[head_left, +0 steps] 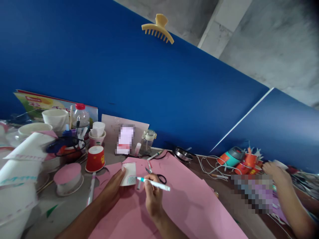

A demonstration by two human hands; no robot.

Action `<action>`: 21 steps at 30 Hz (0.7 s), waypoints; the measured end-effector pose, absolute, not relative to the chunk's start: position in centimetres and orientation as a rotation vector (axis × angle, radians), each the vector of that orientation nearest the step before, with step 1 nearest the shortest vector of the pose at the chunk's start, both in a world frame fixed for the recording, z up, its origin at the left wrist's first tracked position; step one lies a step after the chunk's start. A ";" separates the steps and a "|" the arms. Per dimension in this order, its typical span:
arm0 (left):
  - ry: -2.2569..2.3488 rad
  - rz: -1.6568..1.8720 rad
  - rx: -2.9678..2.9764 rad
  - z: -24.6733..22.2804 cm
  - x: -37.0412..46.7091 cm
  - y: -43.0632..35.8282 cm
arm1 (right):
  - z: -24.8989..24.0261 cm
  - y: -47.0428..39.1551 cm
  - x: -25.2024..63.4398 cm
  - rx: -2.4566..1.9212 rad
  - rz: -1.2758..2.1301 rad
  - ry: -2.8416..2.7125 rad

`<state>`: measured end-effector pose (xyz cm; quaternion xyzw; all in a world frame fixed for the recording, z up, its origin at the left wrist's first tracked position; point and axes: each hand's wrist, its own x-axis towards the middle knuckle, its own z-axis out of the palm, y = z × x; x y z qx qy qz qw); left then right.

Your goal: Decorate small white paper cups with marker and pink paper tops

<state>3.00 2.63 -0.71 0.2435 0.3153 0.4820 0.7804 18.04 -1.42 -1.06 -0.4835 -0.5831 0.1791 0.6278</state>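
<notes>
My left hand (pixel 115 182) grips the left edge of a small white card (pixel 129 170), which is held over a large pink sheet (pixel 184 202). Teal hatching shows near the card's lower edge. A white marker with a teal tip (pixel 156 184) is pinched in my right hand (pixel 153 196), its tip at the card's right edge beside the hatching. Black-handled scissors (pixel 162 179) lie on the pink sheet just behind my right hand, partly hidden by it.
Paper cups, a red cup (pixel 95 159) and a red-capped bottle (pixel 80 116) crowd the left. A phone (pixel 125 139) and glass jar (pixel 148 141) stand behind. At right are cables, a teal-orange object (pixel 231 157) and another person's arm (pixel 286 196).
</notes>
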 end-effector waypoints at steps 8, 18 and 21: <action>0.664 1.057 0.528 0.2 2.9 2.3 | -0.6 -1.8 17.9 -1.063 0.509 -1.344; 0.663 1.075 0.516 -0.3 3.1 2.4 | -0.5 -1.7 17.8 -1.054 0.616 -1.169; 0.677 1.043 0.493 -0.1 3.1 2.4 | -0.3 -1.7 17.8 -1.057 0.616 -1.165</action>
